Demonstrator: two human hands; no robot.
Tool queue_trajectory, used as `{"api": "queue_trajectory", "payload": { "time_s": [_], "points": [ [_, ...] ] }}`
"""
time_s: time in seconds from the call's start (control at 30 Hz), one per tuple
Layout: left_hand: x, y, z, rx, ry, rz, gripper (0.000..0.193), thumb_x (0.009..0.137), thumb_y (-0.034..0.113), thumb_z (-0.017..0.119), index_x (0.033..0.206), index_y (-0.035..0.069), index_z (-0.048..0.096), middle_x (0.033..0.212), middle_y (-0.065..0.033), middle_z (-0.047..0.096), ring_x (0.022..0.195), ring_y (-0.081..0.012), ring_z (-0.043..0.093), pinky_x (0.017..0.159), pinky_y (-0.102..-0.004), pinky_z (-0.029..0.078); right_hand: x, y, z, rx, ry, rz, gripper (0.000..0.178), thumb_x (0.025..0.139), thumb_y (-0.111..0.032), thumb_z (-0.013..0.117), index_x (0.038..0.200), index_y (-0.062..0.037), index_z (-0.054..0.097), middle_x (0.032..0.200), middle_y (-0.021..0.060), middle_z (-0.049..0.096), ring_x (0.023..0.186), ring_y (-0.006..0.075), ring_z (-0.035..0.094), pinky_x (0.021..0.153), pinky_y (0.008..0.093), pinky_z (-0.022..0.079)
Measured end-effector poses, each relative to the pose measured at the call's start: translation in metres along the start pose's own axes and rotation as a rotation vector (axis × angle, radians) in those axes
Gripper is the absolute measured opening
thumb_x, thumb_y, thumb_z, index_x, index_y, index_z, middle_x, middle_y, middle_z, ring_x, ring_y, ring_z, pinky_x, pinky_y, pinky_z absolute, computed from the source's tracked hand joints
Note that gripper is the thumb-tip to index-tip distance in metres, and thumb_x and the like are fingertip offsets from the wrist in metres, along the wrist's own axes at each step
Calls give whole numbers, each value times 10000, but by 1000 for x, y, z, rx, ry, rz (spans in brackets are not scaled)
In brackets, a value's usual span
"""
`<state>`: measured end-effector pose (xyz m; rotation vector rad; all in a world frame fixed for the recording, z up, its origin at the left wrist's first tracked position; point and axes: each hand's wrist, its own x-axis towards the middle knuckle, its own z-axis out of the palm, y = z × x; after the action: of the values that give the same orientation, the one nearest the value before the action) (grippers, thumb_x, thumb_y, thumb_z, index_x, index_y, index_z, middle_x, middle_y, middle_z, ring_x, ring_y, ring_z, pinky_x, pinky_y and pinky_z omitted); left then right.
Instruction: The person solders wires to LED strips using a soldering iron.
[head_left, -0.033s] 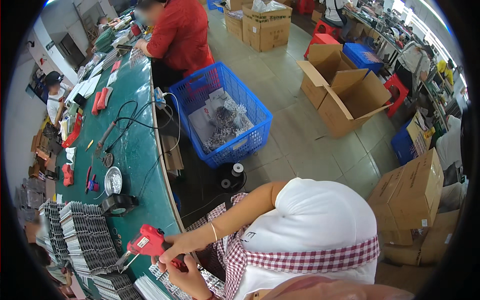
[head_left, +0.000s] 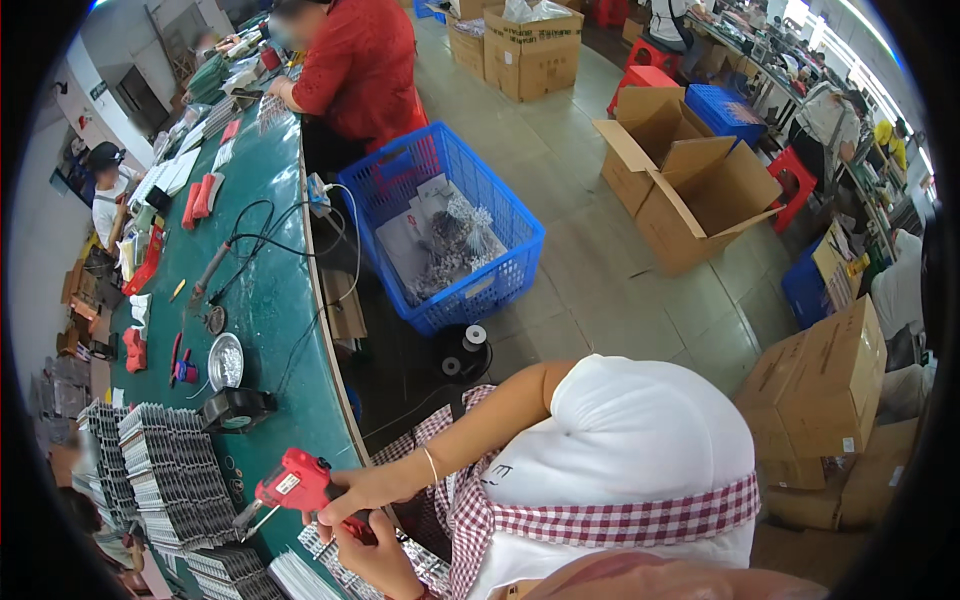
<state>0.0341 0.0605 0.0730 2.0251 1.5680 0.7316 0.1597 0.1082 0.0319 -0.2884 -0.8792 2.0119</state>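
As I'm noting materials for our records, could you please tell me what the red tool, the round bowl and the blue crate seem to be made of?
Red tool: probably hard plastic, slightly glossy, from its smooth, evenly coloured body. Bowl: likely metal, from its silvery shine. Blue crate: probably moulded plastic, semi-gloss, judging by its lattice walls.

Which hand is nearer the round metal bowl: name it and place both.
Right. The right hand, on the red tool, lies below and right of the bowl in the picture; the left hand sits even lower, farther off.
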Motion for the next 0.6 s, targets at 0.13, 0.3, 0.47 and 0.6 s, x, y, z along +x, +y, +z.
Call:
{"api": "queue_trajectory", "payload": {
  "time_s": [0.13,0.3,0.47,0.6],
  "points": [
    [-2,2,-15,61,-92,-83,331,901,173,634,1161,-22,571,896,-158,666,797,-267,642,730,-328,511,3,-17,-1,81,163,-111,401,858,-240,603,1171,-16,491,844,93,645,779,146,629,713,291,503],
    [-14,-53,-29,-171,-1,-111,215,993,131,470,1048,-39,589,904,-165,612,805,-235,570,756,-338,476,14,-19,-32,-97,230,-111,394,832,-207,638,1148,-18,497,624,40,537,497,136,550,532,303,478],
    [-23,-73,-13,-241,86,-209,235,990,159,516,1030,-44,627,876,-186,641,827,-267,617,690,-386,499,32,21,-20,-257,160,43,440,832,-265,709,1147,-45,495,818,38,579,595,120,555,526,259,447],
    [-20,-73,-15,-145,24,-197,236,987,161,522,1054,-41,624,893,-198,645,831,-279,623,701,-387,501,35,42,-13,-757,162,-117,584,710,-287,777,1150,-18,503,912,151,620,852,306,635,713,381,503]
  ]
}}
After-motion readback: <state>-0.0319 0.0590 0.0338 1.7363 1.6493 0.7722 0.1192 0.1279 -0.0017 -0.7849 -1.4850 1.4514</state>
